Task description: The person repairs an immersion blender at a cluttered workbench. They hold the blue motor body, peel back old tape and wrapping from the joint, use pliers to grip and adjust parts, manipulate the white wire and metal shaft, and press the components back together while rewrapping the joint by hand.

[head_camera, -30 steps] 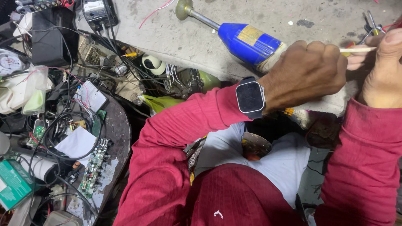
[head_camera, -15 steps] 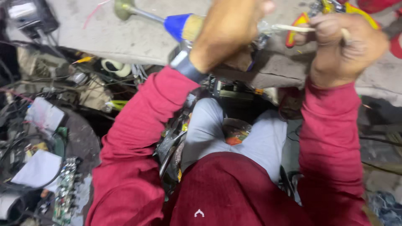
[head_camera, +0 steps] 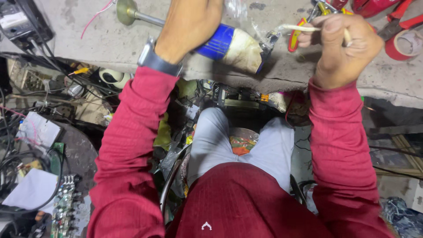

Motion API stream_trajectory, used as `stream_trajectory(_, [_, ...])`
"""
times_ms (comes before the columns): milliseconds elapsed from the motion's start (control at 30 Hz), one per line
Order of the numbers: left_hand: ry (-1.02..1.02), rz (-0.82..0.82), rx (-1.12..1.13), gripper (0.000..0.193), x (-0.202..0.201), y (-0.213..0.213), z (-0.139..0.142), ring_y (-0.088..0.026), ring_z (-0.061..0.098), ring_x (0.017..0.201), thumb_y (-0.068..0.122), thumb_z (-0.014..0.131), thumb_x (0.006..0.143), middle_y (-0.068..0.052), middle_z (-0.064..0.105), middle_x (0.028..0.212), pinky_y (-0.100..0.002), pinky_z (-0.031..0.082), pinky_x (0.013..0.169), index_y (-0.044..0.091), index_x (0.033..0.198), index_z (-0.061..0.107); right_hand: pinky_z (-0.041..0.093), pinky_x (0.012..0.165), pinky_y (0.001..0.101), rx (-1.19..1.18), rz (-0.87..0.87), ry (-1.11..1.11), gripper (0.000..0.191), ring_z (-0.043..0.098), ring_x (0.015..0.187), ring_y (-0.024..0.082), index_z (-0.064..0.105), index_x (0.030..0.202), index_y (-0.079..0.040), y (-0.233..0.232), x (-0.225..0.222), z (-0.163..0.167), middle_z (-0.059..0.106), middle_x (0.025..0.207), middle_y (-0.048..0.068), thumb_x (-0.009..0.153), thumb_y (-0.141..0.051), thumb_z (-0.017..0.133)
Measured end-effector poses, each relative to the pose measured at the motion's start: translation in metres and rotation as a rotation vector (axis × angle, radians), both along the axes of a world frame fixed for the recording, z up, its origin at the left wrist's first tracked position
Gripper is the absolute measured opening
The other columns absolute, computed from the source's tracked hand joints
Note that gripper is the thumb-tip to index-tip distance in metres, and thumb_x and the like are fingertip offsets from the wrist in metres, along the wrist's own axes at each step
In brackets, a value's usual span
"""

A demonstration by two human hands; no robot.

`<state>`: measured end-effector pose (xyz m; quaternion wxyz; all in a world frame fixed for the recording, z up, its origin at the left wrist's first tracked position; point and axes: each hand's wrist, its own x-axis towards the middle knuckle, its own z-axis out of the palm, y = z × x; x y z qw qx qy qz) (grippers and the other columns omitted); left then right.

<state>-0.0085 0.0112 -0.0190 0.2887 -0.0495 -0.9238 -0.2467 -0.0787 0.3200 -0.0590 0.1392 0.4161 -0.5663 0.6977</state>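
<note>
Left hand (head_camera: 190, 27) wrapped around blue-and-white blender body (head_camera: 233, 46). Right hand (head_camera: 341, 42) fisted, pinching thin pale stick (head_camera: 304, 28) at blender's end.

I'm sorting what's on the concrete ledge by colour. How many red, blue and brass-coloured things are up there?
Red: 3 (tape roll, pliers handles, red casing at the top edge)
Blue: 1 (blue appliance body under the left hand)
Brass-coloured: 1 (round foot on its metal shaft)
Total: 5
</note>
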Motion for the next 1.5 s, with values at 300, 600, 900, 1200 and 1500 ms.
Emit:
stream_trajectory(300, [0.004,-0.659,-0.155,0.050,0.038,0.065,0.050,-0.042,0.060,0.122,0.017,0.083,0.096,-0.020,0.064,0.130,-0.047,0.048,0.106,-0.002,0.134,0.056,0.063,0.077,0.0379,-0.047,0.040,0.015,0.038,0.074,0.083,0.028,0.062,0.114,0.010,0.002,-0.002,-0.003,0.070,0.099,0.021,0.123,-0.027,0.066])
stream_trajectory(600, [0.183,-0.371,-0.135,0.024,0.056,0.078,0.009,-0.033,0.061,0.102,0.007,0.077,0.091,-0.010,0.062,0.108,-0.041,0.050,0.091,0.007,0.109,0.061,0.060,0.086,0.0304,0.082,0.146,-0.036,0.038,0.072,0.093,0.020,0.062,0.122,0.006,-0.005,0.017,0.026,0.071,0.106,0.016,0.108,-0.027,0.076])
stream_trajectory(900, [0.445,-0.191,-0.029,0.037,0.073,0.116,0.008,-0.034,0.060,0.108,0.013,0.074,0.080,-0.012,0.058,0.113,-0.046,0.046,0.100,0.000,0.111,0.057,0.052,0.080,0.0242,0.611,0.133,0.170,0.052,0.063,0.085,0.010,0.065,0.126,0.005,-0.029,0.022,0.035,0.070,0.097,0.009,0.077,-0.008,0.078])
stream_trajectory(1200, [0.336,-0.130,0.094,0.030,0.053,0.105,-0.008,-0.032,0.060,0.094,0.006,0.067,0.082,-0.009,0.057,0.097,-0.042,0.046,0.081,0.008,0.107,0.051,0.053,0.080,0.0234,0.687,0.073,-0.001,0.039,0.063,0.085,0.004,0.068,0.117,0.004,-0.035,0.016,0.026,0.070,0.094,0.002,0.080,-0.004,0.077])
stream_trajectory(1500, [0.285,-0.235,-0.091,0.032,0.028,0.088,-0.009,-0.036,0.064,0.079,0.013,0.071,0.082,-0.011,0.060,0.092,-0.047,0.048,0.069,0.009,0.107,0.050,0.053,0.080,0.0241,0.756,0.166,-0.115,0.037,0.065,0.088,0.007,0.072,0.110,-0.001,-0.040,0.022,0.053,0.072,0.097,0.002,0.074,-0.001,0.078])
